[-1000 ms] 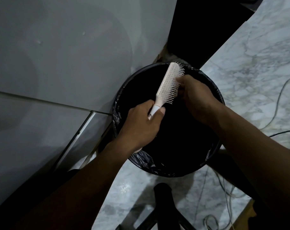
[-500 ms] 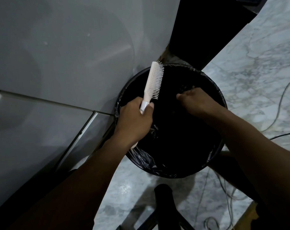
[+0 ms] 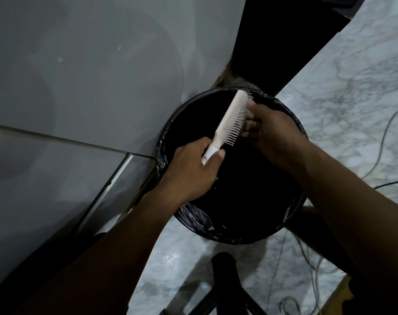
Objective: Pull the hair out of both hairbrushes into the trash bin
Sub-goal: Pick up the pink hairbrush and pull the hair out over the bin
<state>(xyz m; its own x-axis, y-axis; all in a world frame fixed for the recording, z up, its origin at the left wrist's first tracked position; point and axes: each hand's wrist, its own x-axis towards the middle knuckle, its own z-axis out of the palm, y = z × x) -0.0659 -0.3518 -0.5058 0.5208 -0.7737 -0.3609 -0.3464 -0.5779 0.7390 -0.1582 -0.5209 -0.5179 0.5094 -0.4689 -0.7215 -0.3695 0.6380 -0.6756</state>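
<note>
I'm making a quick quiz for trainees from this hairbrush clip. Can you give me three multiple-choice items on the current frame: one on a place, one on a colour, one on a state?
1. Where is the hairbrush held?
A. Over the trash bin
B. Flat on the marble floor
C. Inside a drawer

2. What colour is the bin's liner?
A. White
B. Black
C. Blue

3. What is the left hand doing?
A. Hanging free
B. Resting on the floor
C. Gripping the brush handle

Answers:
1 A: the brush sits above the bin's dark opening.
2 B: glossy black plastic folds over the rim.
3 C: its fingers wrap the handle, while the right hand is at the bristles.
</note>
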